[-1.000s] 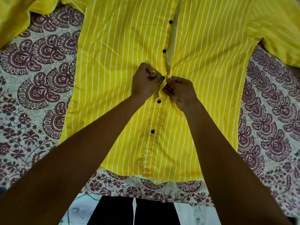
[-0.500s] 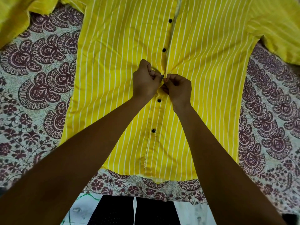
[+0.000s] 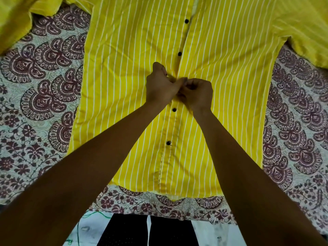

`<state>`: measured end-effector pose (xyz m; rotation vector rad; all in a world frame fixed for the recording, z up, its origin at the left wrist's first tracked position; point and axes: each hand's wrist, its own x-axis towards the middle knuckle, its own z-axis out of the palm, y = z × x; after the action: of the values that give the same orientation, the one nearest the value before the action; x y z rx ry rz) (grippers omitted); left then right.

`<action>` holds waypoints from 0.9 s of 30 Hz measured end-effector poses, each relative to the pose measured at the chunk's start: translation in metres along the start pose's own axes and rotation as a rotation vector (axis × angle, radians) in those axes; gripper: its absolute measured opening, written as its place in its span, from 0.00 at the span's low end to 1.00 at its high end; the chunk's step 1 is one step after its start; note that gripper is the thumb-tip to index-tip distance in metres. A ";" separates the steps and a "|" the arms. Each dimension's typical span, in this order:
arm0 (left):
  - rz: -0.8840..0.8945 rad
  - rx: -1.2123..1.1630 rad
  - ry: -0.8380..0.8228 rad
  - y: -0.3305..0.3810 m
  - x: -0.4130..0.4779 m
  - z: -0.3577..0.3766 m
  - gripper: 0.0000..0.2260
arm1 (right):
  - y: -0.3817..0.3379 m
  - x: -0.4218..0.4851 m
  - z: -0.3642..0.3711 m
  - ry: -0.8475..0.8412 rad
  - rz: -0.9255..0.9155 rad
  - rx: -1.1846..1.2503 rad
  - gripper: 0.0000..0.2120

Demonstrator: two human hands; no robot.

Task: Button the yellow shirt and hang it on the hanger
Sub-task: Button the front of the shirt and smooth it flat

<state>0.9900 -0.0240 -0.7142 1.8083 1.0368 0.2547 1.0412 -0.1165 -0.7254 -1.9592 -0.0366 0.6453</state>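
Maroon paisley print covers the sheet (image 3: 44, 96) under everything in the head view. The yellow shirt (image 3: 124, 68) lies flat on it, front up, hem toward the person and sleeves spread off to both upper corners. A strip of dark trousers (image 3: 124, 231) shows at the bottom edge. No hanger is in sight.

Both hands meet at the middle of the placket (image 3: 166, 166). The left hand (image 3: 159, 87) and the right hand (image 3: 199, 94) have their fingers curled, and each grip pinches the placket cloth at the point where they touch. The button being worked is hidden between them.

Below the hands, two black buttons (image 3: 174, 109) (image 3: 168, 143) sit on a closed placket and look fastened. Above, two more (image 3: 179, 53) (image 3: 186, 20) lie beside the opposite edge, which gapes near the top, so they look undone.

The step in hand is buttoning, roughly at its midpoint. The next move calls for pushing the hidden button fully through its hole, then shifting both grips up to the next button and lining the two edges up there.
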 end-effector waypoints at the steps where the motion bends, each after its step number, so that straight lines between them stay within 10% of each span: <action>1: -0.007 0.002 -0.015 0.000 0.002 -0.001 0.19 | 0.001 0.000 0.002 0.026 -0.011 -0.038 0.10; 9: -0.206 -0.244 -0.079 -0.017 0.012 0.001 0.19 | -0.015 0.003 -0.003 -0.113 0.184 0.179 0.10; 16: 0.124 -0.074 -0.087 -0.018 0.005 -0.002 0.17 | -0.032 0.003 -0.009 -0.216 0.510 0.346 0.09; 19: 0.333 0.264 0.031 -0.026 -0.004 -0.011 0.04 | -0.030 0.008 -0.007 -0.036 0.261 0.025 0.09; 23: 0.280 0.761 0.148 -0.078 -0.014 -0.043 0.21 | -0.002 0.011 -0.025 0.255 -0.189 -0.690 0.16; 27: 0.049 0.773 0.179 -0.102 -0.014 -0.074 0.26 | 0.044 -0.001 -0.051 0.206 -0.242 -1.004 0.28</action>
<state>0.8837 0.0281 -0.7594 2.5374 1.3308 0.0371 1.0525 -0.1799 -0.7456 -2.9064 -0.5523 0.2546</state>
